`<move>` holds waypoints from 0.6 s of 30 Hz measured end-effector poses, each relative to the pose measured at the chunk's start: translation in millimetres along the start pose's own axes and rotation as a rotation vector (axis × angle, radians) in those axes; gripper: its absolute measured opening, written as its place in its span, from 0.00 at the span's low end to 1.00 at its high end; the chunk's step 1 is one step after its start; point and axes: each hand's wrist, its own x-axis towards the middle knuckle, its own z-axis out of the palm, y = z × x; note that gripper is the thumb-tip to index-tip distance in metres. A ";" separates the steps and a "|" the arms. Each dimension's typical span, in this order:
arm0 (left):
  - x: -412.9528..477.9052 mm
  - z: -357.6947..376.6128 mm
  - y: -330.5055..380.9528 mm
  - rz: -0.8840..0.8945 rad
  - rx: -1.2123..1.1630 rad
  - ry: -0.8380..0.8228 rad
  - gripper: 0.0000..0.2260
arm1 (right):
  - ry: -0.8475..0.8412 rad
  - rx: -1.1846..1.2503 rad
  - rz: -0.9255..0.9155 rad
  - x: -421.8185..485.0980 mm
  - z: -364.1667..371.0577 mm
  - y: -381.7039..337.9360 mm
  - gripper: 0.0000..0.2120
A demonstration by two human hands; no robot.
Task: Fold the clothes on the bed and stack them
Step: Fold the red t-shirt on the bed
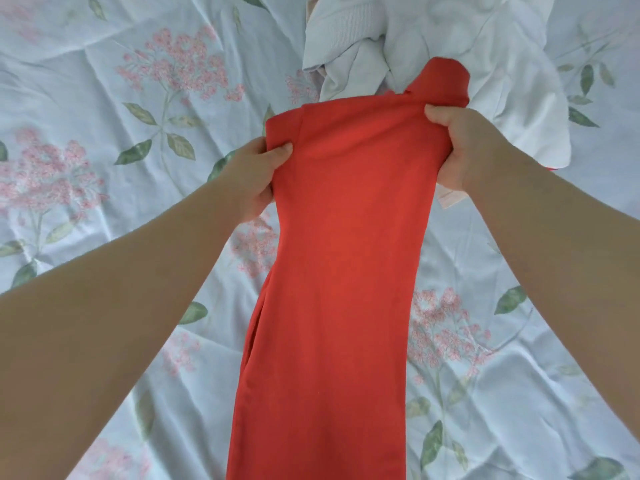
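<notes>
Left hand (pixel 256 178) and right hand (pixel 460 147) are clenched above the floral bedsheet (pixel 104 81), the long red garment (pixel 346 271) being gripped by its 2 upper corners. Crumpled white clothes (pixel 398 29) are heaped just beyond the garment's top.

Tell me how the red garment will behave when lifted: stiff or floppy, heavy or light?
Probably floppy: the red garment hangs limp below where the left hand and right hand pinch its top edge. Likely light for its size, since those two grips alone seem to hold it up.
</notes>
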 end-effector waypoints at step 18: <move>-152.5 -44.3 -5.7 0.366 0.786 -0.140 0.07 | -0.381 -0.200 -0.402 -178.9 -67.5 70.1 0.24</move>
